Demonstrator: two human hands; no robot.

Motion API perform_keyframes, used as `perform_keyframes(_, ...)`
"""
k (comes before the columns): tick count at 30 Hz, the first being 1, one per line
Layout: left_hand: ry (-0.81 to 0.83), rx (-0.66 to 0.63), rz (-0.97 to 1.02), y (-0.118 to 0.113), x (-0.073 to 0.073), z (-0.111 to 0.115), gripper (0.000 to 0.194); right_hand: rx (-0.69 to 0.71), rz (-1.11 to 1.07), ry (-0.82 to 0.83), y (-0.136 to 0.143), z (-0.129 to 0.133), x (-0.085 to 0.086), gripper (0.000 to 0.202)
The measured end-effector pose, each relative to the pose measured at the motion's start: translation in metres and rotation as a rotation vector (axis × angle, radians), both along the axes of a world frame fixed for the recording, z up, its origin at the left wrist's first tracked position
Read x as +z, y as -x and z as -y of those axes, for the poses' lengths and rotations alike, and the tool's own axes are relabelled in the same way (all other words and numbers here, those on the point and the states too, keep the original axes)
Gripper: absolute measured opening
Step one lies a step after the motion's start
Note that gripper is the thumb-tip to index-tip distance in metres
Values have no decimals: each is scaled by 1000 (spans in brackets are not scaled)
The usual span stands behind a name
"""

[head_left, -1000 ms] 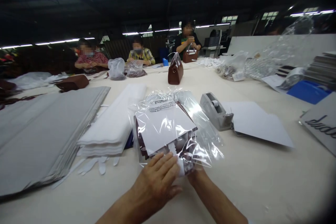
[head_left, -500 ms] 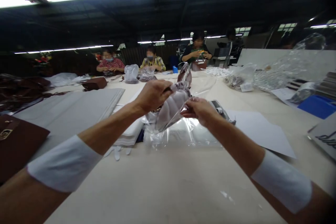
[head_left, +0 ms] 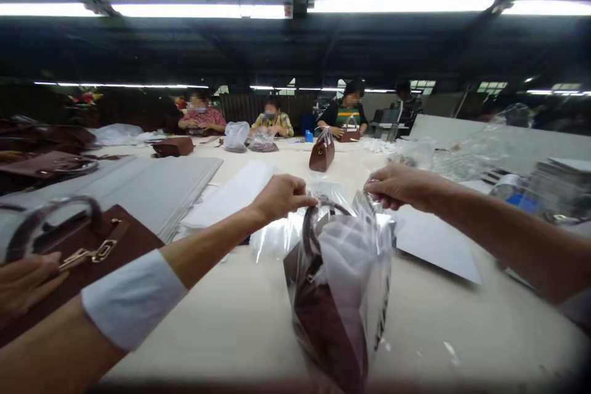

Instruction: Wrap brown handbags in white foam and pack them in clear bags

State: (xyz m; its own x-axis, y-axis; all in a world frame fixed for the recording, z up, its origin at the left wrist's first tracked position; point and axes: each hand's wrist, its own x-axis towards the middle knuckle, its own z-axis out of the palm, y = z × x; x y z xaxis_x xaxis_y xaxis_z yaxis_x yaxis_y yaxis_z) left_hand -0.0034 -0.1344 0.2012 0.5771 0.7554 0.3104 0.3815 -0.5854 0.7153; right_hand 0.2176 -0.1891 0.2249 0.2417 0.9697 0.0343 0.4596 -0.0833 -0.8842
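A dark brown handbag (head_left: 318,320) with white stuffing stands close in front of me inside a clear plastic bag (head_left: 381,258). My left hand (head_left: 289,197) pinches the left side of the plastic bag's top edge, just above the brown handles. On the right, my right hand (head_left: 392,188) grips the other side of that edge. The fingers of both hands are closed on the plastic, which spreads between them. The handbag's lower end runs out of view at the bottom.
At the left edge another person's hand (head_left: 28,283) touches a brown bag with a gold clasp (head_left: 133,237). Grey-white sheets (head_left: 161,181) lie behind it. A small brown bag (head_left: 322,151) stands mid-table, white paper (head_left: 434,240) lies right, and people sit opposite.
The brown handbag in plastic now stands close in front of me. My right hand has moved right and the hands are farther apart. Another person's hand has appeared at the left.
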Motion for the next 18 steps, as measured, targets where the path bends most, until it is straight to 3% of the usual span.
perform_keyframes(3, 44, -43, 46, -7, 2, 6, 29, -3, 183, 132, -15, 5, 6, 28)
perform_keyframes(7, 141, -125, 264, -26, 19, 23, 25, -77, 192, 68, -18, 10, 17, 5)
perform_keyframes(9, 200, -195, 321, -40, 19, 31, 22, -77, 164, 14, -12, 11, 17, 33)
perform_keyframes(11, 200, -270, 268, -55, 11, 38, 22, -37, 164, 26, -4, 9, 15, 53)
perform_keyframes(13, 135, -306, 212, -68, 0, 44, 20, 41, 209, 140, 1, 6, 13, 59)
perform_keyframes(16, 4, -270, 199, -81, -17, 50, 19, 235, 332, 287, 4, -1, 13, 37)
perform_keyframes(18, -59, -224, 204, -86, -24, 51, 21, 366, 452, 293, 4, -7, 13, 21)
